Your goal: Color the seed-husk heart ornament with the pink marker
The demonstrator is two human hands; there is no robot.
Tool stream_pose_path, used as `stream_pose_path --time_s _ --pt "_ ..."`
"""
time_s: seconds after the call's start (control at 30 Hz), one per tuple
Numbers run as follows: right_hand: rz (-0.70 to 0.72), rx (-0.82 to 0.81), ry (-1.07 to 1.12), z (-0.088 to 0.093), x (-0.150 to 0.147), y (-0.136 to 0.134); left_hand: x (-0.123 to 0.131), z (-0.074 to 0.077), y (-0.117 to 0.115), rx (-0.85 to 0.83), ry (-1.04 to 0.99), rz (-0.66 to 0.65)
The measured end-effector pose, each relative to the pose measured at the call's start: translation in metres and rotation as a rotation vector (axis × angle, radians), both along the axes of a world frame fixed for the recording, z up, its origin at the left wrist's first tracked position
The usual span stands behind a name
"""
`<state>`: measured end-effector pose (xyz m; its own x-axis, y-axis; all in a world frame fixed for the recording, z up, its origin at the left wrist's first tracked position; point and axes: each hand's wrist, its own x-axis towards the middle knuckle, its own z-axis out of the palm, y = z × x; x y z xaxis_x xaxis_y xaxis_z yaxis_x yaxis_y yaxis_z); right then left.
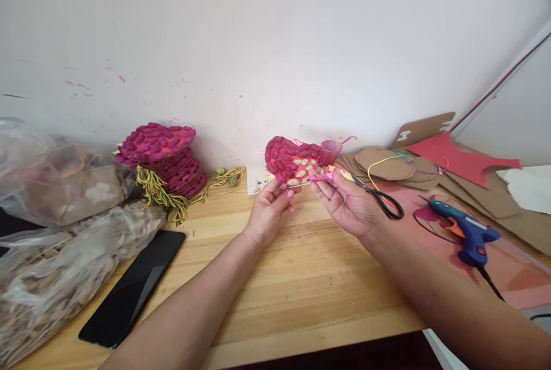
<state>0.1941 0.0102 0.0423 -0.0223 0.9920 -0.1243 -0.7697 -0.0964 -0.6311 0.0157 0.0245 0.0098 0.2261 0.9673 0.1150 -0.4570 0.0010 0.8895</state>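
My left hand is closed on the lower left edge of a red, roughly heart-shaped craft piece, which is tilted up. Dark magenta shells cover most of it, while pale shells show at its lower right. At that pale part, my right hand pinches a small paintbrush with a pink tip, its handle mostly hidden by the fingers. Just behind the piece stands a clear cup stained magenta, with a pink-smeared stick leaning out. Black-handled scissors lie beside my right hand.
At left are stacked magenta shell pieces, yellow-green yarn, a plastic bag of shells and a black phone. To the right lie cardboard rounds, red sheet and a blue glue gun with its cord.
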Motion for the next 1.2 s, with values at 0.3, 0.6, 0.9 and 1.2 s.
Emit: stream_pose_path --time_s 0.3,0.6,0.9,1.2 --pt "0.053 -0.024 0.041 -0.004 -0.013 -0.008 0.008 0.000 -0.004 -0.108 -0.125 0.047" --pt "0.007 -0.016 0.028 -0.002 -0.009 -0.005 0.009 0.000 -0.003 -0.116 -0.157 0.028" --pt "0.022 -0.053 0.002 -0.001 -0.017 -0.010 0.009 -0.004 -0.002 -0.074 -0.019 0.110" --pt "0.073 -0.033 0.038 -0.007 -0.018 -0.009 0.009 -0.006 -0.001 -0.024 0.076 0.198"
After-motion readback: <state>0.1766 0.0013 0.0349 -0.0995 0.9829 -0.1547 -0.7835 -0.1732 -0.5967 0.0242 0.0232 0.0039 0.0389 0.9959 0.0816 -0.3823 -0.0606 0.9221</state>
